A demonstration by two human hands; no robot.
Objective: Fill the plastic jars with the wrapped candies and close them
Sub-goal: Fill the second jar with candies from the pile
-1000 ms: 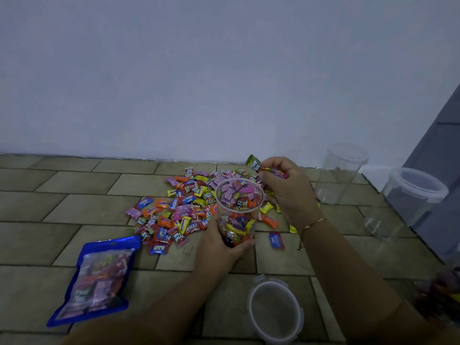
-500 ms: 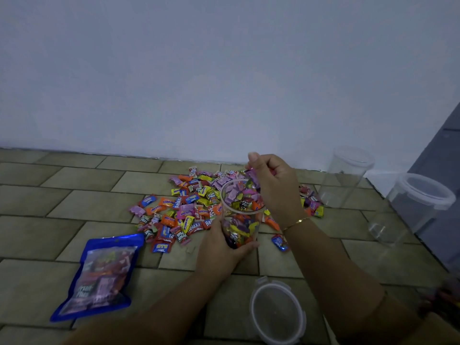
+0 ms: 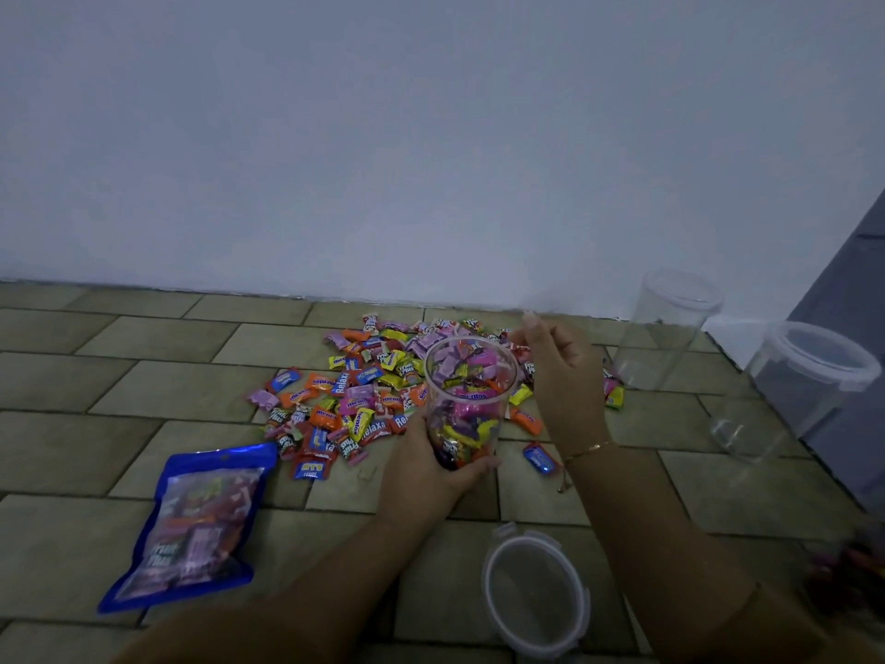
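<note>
Candies in bright wrappers (image 3: 364, 400) lie in a pile on the brown tiled floor (image 3: 96, 376). I hold the clear plastic jar (image 3: 467, 400) low down with my left hand (image 3: 431, 464), fingers wrapped round it. It stands by the pile, almost full. My right hand (image 3: 560, 361) floats just beside its rim, fingers loose, holding nothing. One round clear lid (image 3: 536, 591) lies near me.

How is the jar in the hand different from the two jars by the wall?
The held jar has candies inside; the two jars on the right look empty. The held jar is open on top; those two wear lids. The left hand grips the held jar; nothing touches the others. All are clear plastic.
</note>
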